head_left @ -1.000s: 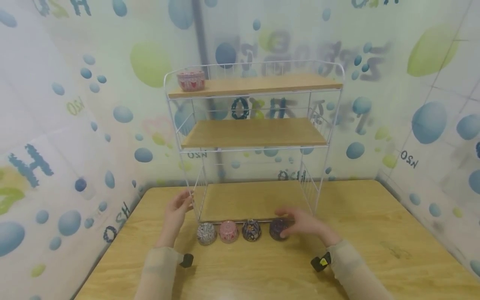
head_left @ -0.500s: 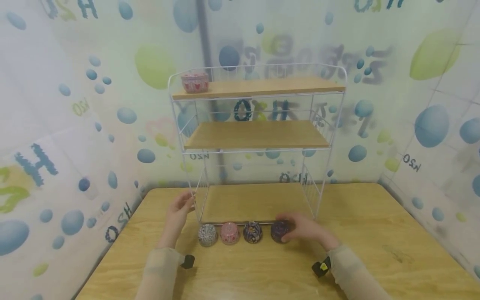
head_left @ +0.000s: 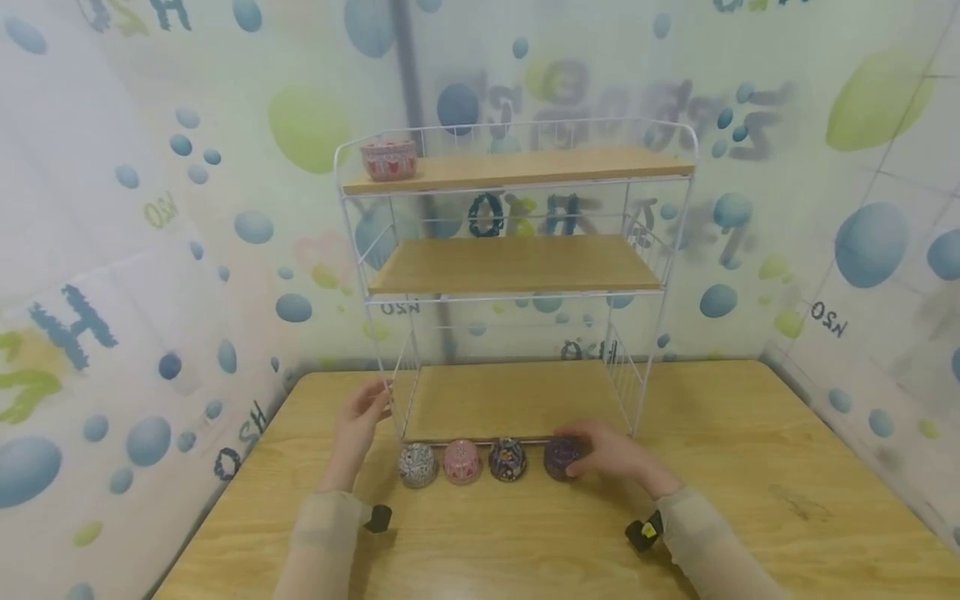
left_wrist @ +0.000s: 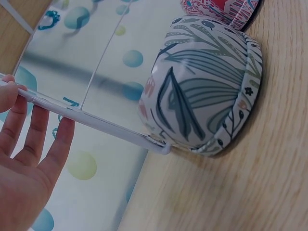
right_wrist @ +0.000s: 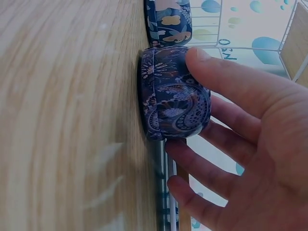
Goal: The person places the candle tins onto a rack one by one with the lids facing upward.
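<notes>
My right hand [head_left: 611, 454] grips a dark purple paisley tin [right_wrist: 175, 91], thumb on its near side and fingers curled behind it. The tin sits on the table at the right end of a row. To its left are a dark blue floral tin [head_left: 507, 460], a pink tin [head_left: 461, 462] and a white tin with green leaves [left_wrist: 207, 82]. My left hand [head_left: 358, 425] holds the white metal upright of a three-tier shelf rack [head_left: 517, 265] at its lower left, thumb and fingertips on the bar.
A round pink tin with red hearts [head_left: 389, 160] stands at the left end of the top shelf [head_left: 540, 167]. The row of tins lies along the front edge of the bottom shelf [head_left: 510, 400]. A patterned wall covering [head_left: 750, 183] rises behind the wooden table [head_left: 480, 542].
The right hand's fingers have settled slightly lower around the purple tin. The left hand stays on the rack's upright, and the tins keep their places; the head view shifts slightly.
</notes>
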`<state>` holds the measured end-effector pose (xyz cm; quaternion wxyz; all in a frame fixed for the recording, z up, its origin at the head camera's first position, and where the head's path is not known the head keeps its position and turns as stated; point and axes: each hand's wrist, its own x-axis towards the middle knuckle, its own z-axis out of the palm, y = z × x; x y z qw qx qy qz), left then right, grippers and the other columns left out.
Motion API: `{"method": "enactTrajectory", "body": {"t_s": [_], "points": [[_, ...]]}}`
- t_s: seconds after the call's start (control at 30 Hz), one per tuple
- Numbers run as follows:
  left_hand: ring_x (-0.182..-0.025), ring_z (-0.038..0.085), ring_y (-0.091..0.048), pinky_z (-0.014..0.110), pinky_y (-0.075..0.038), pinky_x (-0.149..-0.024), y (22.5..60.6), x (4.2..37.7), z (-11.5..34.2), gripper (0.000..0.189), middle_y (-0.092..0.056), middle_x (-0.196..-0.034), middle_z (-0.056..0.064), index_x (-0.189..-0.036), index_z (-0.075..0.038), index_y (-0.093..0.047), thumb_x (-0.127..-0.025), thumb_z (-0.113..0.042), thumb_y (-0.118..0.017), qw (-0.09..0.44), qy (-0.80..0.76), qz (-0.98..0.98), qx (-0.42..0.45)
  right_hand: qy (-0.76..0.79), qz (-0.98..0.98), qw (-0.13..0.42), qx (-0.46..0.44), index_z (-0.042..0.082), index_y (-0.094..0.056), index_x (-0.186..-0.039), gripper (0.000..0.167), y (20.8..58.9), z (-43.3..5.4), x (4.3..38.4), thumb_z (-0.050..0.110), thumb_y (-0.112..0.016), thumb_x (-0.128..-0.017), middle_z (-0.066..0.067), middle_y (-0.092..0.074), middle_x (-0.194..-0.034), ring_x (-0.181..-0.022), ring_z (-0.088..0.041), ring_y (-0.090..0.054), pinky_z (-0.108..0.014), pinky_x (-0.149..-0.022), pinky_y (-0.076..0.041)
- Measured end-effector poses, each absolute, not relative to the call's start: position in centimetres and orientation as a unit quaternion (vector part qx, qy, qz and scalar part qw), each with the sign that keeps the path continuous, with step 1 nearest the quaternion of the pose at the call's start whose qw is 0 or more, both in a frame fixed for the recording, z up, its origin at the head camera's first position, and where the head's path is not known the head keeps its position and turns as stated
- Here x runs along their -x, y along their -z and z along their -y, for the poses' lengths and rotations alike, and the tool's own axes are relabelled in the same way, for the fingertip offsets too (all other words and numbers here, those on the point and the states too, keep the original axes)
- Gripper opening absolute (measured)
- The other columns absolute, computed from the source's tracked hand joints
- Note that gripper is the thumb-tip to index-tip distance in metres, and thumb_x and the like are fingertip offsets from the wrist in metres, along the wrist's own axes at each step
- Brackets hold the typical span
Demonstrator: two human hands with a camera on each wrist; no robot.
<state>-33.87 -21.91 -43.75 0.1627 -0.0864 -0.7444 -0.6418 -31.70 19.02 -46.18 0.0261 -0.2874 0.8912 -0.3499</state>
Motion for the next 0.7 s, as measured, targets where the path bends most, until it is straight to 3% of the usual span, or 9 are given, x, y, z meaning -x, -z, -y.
{"method": "enactTrajectory", "body": {"t_s": [0.3, 0.53, 0.7], "points": [[-0.099, 0.011, -0.06, 0.027, -0.055, -0.086, 43.92, 34.05, 22.11, 0.028, -0.065, -0.111, -0.002, -0.124, 0.002, -0.057, -0.1, -0.012, -0.055, 0.165, 0.638, 0.747, 0.092, 0.348, -0.895, 0.036, 0.278, 0.005, -0.061, -0.126, 0.058, 46.3, -19.04, 31.88, 0.012, -0.08, -0.072, -0.015, -0.06, -0.126, -0.116, -0.037, -0.053, -0.057, -0.101, -0.042], [-0.1, 0.009, -0.06, 0.032, -0.055, -0.089, 43.72, 33.99, 22.02, 0.029, -0.062, -0.119, 0.007, -0.127, 0.003, -0.056, -0.1, -0.009, -0.053, 0.159, 0.641, 0.745, 0.09, 0.342, -0.893, 0.034, 0.29, 0.005, -0.062, -0.123, 0.057, 46.21, -19.1, 31.79, 0.013, -0.081, -0.07, -0.015, -0.061, -0.124, -0.115, -0.038, -0.054, -0.058, -0.1, -0.042], [-0.098, 0.01, -0.06, 0.028, -0.055, -0.086, 43.82, 34.05, 22.02, 0.03, -0.063, -0.116, 0.004, -0.126, 0.004, -0.056, -0.1, -0.009, -0.054, 0.164, 0.637, 0.747, 0.093, 0.341, -0.893, 0.037, 0.292, 0.005, -0.062, -0.123, 0.057, 46.28, -19.16, 31.81, 0.014, -0.082, -0.07, -0.015, -0.061, -0.124, -0.114, -0.037, -0.054, -0.058, -0.099, -0.042]]}}
